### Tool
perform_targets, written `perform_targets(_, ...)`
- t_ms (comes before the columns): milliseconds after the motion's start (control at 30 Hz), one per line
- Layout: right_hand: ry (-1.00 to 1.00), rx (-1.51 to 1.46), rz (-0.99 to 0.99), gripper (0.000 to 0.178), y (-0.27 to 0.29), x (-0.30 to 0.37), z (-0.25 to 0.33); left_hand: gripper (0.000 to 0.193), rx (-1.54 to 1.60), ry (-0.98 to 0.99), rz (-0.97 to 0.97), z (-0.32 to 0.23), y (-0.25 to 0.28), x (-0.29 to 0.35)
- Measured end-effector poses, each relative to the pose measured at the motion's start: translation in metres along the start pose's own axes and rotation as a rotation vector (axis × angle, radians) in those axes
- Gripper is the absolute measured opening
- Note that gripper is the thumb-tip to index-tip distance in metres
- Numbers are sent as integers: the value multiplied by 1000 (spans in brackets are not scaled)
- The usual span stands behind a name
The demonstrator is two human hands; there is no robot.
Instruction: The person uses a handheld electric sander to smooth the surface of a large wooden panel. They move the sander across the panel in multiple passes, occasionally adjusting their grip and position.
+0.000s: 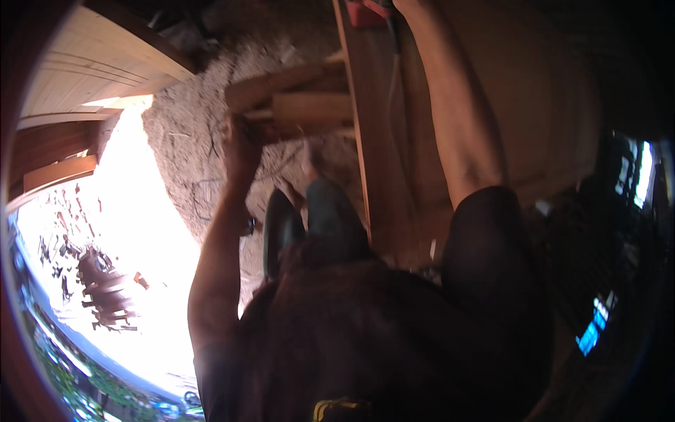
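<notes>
My left hand [241,146] is at the left ends of several short wooden pieces, touching or very near them. Its fingers are dark and blurred, so their grip does not show. One long piece [274,83] slants behind a shorter block [309,107]. At the top edge, my right hand [406,4] is closed on a red power tool [367,14], partly cut off by the frame. A dark cord [394,77] trails from the tool over a wide brown wooden panel [485,77].
The panel's raised long edge [355,105] runs beside my legs [330,211]. Debris-strewn ground [190,133] lies at left, with bright sunlight beyond. Stacked pale boards [91,56] stand at upper left. Dim clutter fills the right side.
</notes>
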State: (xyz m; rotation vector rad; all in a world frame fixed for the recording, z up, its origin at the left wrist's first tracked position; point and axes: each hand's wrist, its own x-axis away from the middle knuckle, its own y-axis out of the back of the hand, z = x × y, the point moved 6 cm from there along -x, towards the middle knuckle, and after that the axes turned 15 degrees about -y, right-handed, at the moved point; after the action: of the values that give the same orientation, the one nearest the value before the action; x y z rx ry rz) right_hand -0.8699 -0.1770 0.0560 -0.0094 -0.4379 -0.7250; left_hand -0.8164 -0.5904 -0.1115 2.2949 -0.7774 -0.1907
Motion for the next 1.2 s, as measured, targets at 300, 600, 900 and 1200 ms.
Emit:
perform_targets(300, -412, 61, -130, 61, 89, 339, -138, 55, -113, -55, 76, -6, 0, -20)
perform_targets(600, -470, 12, -314, 45, 148, 580, -257, 60, -163, -137, 114, 6, -6, -31)
perform_targets(900, -376, -108, -344, 37, 130, 505, -225, 66, -172, -166, 131, 38, -8, -45)
perform_targets(1200, -226, -11, -323, 34, 115, 415, -177, 61, -193, -101, 166, 14, -1, -31)
